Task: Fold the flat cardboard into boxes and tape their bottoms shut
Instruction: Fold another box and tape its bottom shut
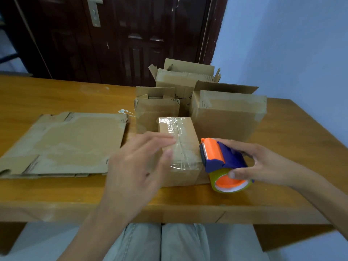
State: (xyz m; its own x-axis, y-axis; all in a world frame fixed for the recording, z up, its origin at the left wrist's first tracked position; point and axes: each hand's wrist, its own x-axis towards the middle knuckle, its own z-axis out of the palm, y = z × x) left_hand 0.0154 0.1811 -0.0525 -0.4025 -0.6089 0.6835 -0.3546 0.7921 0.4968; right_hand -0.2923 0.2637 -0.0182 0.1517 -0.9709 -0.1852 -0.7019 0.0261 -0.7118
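Plainly the small box (179,147) in front of the person is the one in hand: it sits near the front edge of the desk (75,196) with its bottom turned up, and clear tape (177,132) runs down the seam and over the near edge. The left hand (135,166) lies over the box's left side with fingers stretched out and relaxed, its grip apart; the fingertips are blurred, so whether they press on the tape or hover just above it is hard to say. The right hand (263,164) has its grip clamped on the tape dispenser (222,162), thumb on the orange hub and fingers over the blue body, the toothed blade just beside the box's right edge. Behind stand three finished boxes (226,117) with flaps up, and a flat cardboard sheet (66,146) lies to the left, well apart from the hands. I would judge all this card to be light and fairly stiff along its panels but weak at the creases, and worn, so the small box should slide or tip easily under a sideways push; best to take it by two opposite walls, palms flat, not by the glossy tape, which looks slippery. The flat sheet should lift best by its long edges.
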